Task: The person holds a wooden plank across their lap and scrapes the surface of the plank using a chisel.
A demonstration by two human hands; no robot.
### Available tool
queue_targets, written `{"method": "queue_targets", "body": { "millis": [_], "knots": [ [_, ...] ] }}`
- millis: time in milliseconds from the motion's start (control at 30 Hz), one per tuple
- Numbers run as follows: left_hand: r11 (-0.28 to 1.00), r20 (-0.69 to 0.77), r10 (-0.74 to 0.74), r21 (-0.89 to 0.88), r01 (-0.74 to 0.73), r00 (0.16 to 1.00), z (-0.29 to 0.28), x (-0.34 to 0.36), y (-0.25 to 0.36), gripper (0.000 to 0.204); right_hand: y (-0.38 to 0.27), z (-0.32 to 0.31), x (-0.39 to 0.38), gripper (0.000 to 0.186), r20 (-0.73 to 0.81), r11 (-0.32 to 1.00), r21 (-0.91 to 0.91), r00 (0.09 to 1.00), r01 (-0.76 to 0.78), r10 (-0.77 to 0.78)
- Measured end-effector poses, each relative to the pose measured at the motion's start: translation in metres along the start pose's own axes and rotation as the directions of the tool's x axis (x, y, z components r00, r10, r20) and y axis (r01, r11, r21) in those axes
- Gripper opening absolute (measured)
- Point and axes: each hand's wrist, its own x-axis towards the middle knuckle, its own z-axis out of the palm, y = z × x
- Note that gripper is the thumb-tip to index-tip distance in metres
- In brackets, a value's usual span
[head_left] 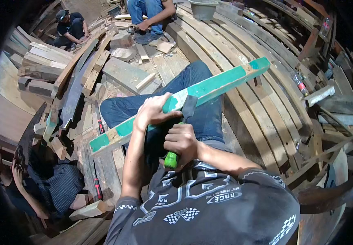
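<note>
A long wooden beam (pixel 215 86), with green paint and bare patches, lies slantwise across my lap. My left hand (pixel 156 109) grips it near the middle, its fingers over the far edge and its thumb towards the blade. My right hand (pixel 181 143) is wrapped round the green handle of a chisel (pixel 189 108). Its broad dark blade points away from me and rests against the beam beside a pale, bare patch. The fist hides part of the handle.
Curved planks (pixel 242 110) run along my right. Stacked boards (pixel 47 61) and two red-and-black-handled tools (pixel 98 190) are on my left. One person (pixel 72 28) and another in jeans (pixel 150 18) sit ahead; a third (pixel 45 183) is at lower left. A bucket (pixel 203 9) stands behind.
</note>
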Motion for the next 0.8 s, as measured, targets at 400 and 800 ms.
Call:
{"method": "queue_targets", "body": {
  "millis": [400,800],
  "knots": [
    [0.997,-0.034,-0.057,-0.058,0.055,0.998,-0.003,-0.007,0.005,0.087,-0.001,-0.001,0.001,0.042,0.055,1.0,-0.006,0.998,0.005,-0.005],
    [0.993,-0.013,-0.093,-0.077,0.092,0.996,-0.009,-0.006,0.011,0.093,-0.001,0.002,-0.002,0.041,0.091,1.0,-0.022,0.996,0.004,-0.002]
  ]
}}
